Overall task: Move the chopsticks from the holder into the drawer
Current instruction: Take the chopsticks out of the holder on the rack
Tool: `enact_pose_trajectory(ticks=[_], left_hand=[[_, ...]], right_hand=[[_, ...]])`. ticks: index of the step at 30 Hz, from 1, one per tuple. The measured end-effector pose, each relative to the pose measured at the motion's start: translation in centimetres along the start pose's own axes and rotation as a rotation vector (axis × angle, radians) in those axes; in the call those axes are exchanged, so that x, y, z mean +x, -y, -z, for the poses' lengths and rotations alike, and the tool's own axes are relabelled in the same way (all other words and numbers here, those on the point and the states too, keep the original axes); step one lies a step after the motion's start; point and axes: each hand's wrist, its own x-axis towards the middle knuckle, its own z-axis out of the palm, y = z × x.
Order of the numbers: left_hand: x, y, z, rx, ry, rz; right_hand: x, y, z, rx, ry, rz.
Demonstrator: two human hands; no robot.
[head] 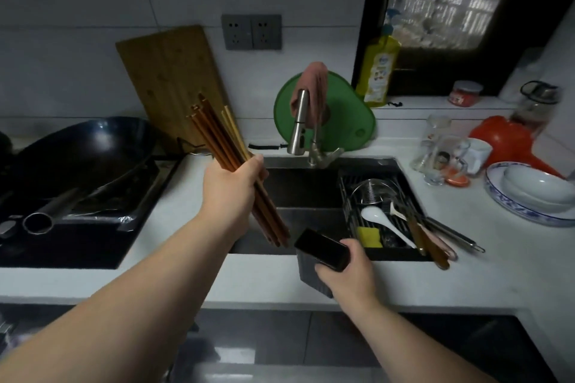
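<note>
The chopsticks (217, 137) are clear of the holder (322, 253), bundled in the left hand (231, 186), whose grip wraps them mid-length (so none slip). The right hand (347, 270) clasps the holder, steadying it at the worktop (174, 277) edge.

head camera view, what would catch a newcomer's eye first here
First the fistful of brown wooden chopsticks, gripped mid-length by the left hand and fanning up over the counter's edge by the sink. Just below, the right hand holds the black holder, which looks tipped, at the front of the counter. Behind, a green cutting board stands out behind the faucet.
</note>
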Motion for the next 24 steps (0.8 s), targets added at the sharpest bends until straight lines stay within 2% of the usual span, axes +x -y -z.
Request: enact_pose_trajectory(ticks=[4,15,24], left_hand=[[-1.1,2.0,-5.0,0.098,0.147,0.008],[-5.3,4.3,-21.0,0.077,0.495,0.017],[-4.3,1.9,-32.9,-0.053,0.728,-0.001]], right_hand=[[0.9,-1.3,5.1,-0.004,-0.109,-0.017],[3.0,-3.5,23.9,-0.209,-0.478,0.011],[9.7,-2.5,36.1,-0.097,-0.762,-0.103]])
